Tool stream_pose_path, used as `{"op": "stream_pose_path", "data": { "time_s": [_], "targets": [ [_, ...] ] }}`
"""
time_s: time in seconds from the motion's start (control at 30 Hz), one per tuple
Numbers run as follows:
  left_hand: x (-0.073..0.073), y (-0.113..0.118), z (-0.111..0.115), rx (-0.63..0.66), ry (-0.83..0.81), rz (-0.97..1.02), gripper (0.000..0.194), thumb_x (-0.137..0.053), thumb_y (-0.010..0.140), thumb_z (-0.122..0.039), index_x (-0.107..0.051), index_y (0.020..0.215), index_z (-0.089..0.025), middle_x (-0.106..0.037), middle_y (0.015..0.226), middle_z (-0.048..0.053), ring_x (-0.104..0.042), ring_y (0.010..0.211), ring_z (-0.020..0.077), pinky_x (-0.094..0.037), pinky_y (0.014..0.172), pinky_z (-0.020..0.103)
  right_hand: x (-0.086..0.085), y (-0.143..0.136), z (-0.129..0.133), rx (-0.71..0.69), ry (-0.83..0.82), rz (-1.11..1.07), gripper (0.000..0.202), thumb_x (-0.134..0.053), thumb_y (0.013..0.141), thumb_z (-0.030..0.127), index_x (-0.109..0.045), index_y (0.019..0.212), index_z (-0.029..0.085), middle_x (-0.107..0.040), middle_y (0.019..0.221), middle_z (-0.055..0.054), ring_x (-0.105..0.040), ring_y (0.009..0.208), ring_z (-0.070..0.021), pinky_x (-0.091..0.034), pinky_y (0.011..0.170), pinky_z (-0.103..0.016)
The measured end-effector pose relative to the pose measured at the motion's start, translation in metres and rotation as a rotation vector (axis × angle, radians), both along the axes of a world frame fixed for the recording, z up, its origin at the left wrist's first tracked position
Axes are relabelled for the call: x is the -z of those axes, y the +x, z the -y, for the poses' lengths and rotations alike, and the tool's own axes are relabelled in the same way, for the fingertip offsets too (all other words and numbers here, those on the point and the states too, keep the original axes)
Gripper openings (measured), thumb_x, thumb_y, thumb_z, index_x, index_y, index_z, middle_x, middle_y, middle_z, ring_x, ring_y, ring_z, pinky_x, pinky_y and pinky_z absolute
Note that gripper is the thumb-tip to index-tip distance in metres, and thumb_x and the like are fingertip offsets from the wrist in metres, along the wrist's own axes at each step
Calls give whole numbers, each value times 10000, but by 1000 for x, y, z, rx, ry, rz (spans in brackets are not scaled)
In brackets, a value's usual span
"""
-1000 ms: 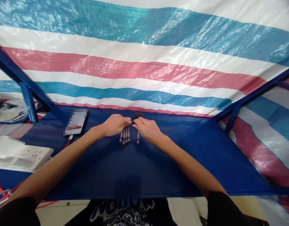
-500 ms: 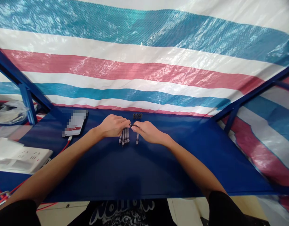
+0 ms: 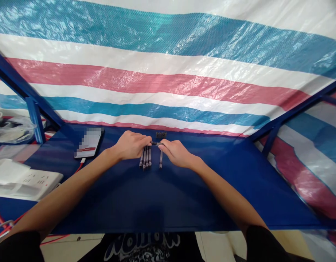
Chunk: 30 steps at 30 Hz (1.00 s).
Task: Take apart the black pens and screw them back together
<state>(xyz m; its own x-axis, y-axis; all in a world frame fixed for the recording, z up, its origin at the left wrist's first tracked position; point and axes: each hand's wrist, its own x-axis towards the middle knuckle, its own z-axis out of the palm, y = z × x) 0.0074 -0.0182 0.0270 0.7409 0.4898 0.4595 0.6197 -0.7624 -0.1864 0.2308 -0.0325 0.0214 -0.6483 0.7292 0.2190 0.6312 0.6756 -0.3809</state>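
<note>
Between my two hands a slim dark, pen-like piece lies sideways, its middle bare and its ends hidden in my fingers. My left hand pinches its left end, and my right hand grips the right end. Below my left fingers several slim pens with pale barrels and dark ends lie side by side, their upper parts covered. One single pen lies apart from them, partly under my right hand. Just behind my hands several short dark cylinders stand in a row on the blue table.
A phone with a red cable lies to the left. Nearer me on that side is a white power strip. Blue frame bars and a striped tarp bound the back and sides.
My hands have drawn slightly apart, and more of the pen-like piece shows between them. The view has shifted a little; the pens and cylinders on the table keep their places.
</note>
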Motion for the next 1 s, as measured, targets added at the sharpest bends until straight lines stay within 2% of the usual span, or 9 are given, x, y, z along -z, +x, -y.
{"op": "stream_pose_path", "data": {
  "time_s": [0.1,0.37,0.43,0.57,0.67,0.73,0.83,0.9,1.0],
  "targets": [
    [1,2,3,-12,23,17,164,-425,792,-151,-575,734,-184,-640,595,-2,-584,532,138,-269,464,246,-2,0,1,-10,-66,-87,343,-277,1008,359,-467,788,177,-425,610,31,-392,533,-108,-262,576,-241],
    [4,6,6,-49,-9,-11,167,-425,779,-158,-586,740,-181,-639,608,3,-567,524,132,-287,456,232,-2,-3,5,12,-186,-266,338,-355,961,375,-389,679,191,-407,596,34,-364,545,-95,-260,565,-239],
    [4,6,7,-52,2,-28,168,-424,787,-161,-586,746,-182,-642,614,1,-572,532,133,-290,458,233,0,-5,6,26,-364,-407,362,-395,940,409,-368,647,198,-388,560,44,-353,515,-89,-271,532,-231],
    [7,6,5,-27,35,-65,163,-432,819,-174,-579,749,-183,-630,601,1,-573,531,140,-283,462,243,6,-6,5,-34,-883,-693,423,-502,886,446,-301,591,220,-260,465,90,-239,404,-65,-273,439,-223],
    [11,6,0,-11,45,-80,173,-434,844,-195,-568,735,-181,-606,572,3,-566,519,143,-281,468,249,8,-4,2,-61,-1046,-721,433,-516,884,443,-302,581,220,-213,453,105,-196,387,-60,-279,421,-222],
    [13,6,-3,-1,6,-87,157,-441,846,-193,-569,757,-182,-617,591,4,-572,532,143,-284,473,251,8,-3,0,-15,-948,-638,388,-461,916,424,-376,606,207,-239,463,97,-235,391,-68,-310,443,-225],
    [13,8,-6,-21,-103,-88,144,-433,859,-174,-568,809,-185,-657,658,5,-587,553,142,-273,473,253,6,-4,-1,98,-466,-381,298,-413,947,327,-521,715,173,-457,570,30,-441,510,-102,-375,563,-242],
    [12,9,-5,-57,-173,-84,165,-414,882,-177,-556,798,-186,-666,663,1,-587,540,141,-255,471,255,6,-6,-1,121,-115,-201,202,-432,946,271,-580,863,161,-608,779,-36,-554,694,-139,-384,656,-253],
    [12,10,-2,-78,-252,-84,205,-398,907,-193,-540,759,-186,-661,637,-7,-592,534,143,-244,477,254,13,-8,0,71,145,34,209,-440,967,307,-577,989,151,-658,948,-89,-593,790,-167,-364,665,-255]
  ]
}}
